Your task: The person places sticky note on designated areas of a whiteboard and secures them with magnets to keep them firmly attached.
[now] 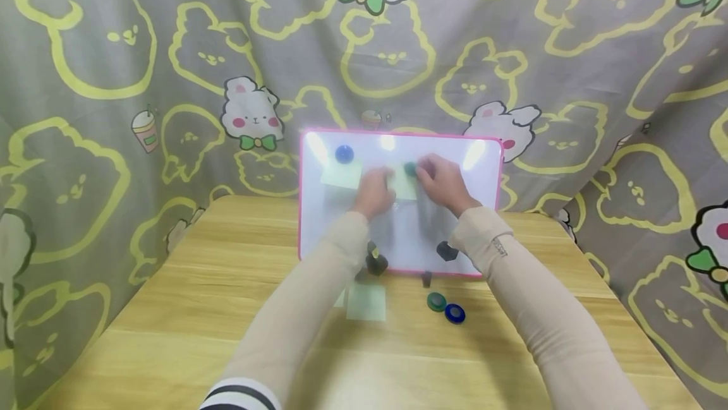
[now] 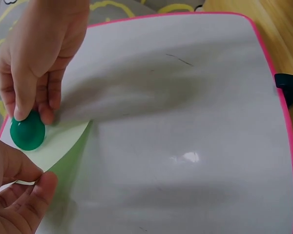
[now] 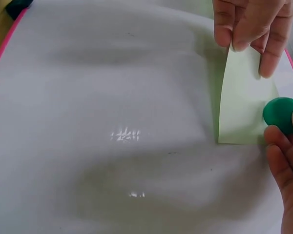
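Note:
A pale green sticky note (image 1: 406, 184) lies against the upper part of a pink-framed whiteboard (image 1: 341, 227). My left hand (image 1: 374, 193) pinches one edge of this note between thumb and fingers; in the left wrist view the paper (image 2: 63, 141) bows away from the board. With thumb and fingertips, my right hand (image 1: 443, 184) grips a round green magnet (image 3: 281, 113) over the note's other side. To the left, a blue magnet (image 1: 344, 154) sits at the top of a second pale green note (image 1: 341, 175) on the board.
The board leans upright on a wooden table (image 1: 239, 309), a patterned curtain (image 1: 318, 37) behind it. In front lie another sticky note (image 1: 366, 302), a green magnet (image 1: 436, 301) and a blue magnet (image 1: 455, 313). Dark clips (image 1: 447, 251) stand at the board's lower part.

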